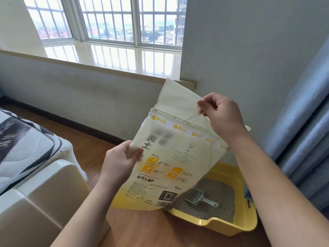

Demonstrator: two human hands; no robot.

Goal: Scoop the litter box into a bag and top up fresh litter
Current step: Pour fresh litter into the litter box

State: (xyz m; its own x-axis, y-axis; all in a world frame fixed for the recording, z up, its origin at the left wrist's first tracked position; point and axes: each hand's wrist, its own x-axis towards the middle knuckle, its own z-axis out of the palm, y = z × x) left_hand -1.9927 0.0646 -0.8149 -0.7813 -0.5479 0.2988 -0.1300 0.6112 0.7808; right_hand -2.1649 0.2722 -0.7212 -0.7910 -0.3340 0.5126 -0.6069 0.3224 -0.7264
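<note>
I hold the litter bag (170, 157) up between my hands: my left hand (119, 161) grips its left edge, my right hand (222, 116) pinches the top flap. Below it, the yellow litter box (247, 218) sits on the floor, the scoop (199, 197) lying on its litter.

A barred window (110, 20) spans the upper left, looking out over a hazy town, with a glossy pale windowsill (110, 56) running beneath it. Blue curtains (308, 125) hang down the right edge against a grey wall (249, 41). On the wooden floor (160, 229) at lower left stands a cream plastic bin (44, 193), just beside a black-and-white patterned mattress (23, 141).
</note>
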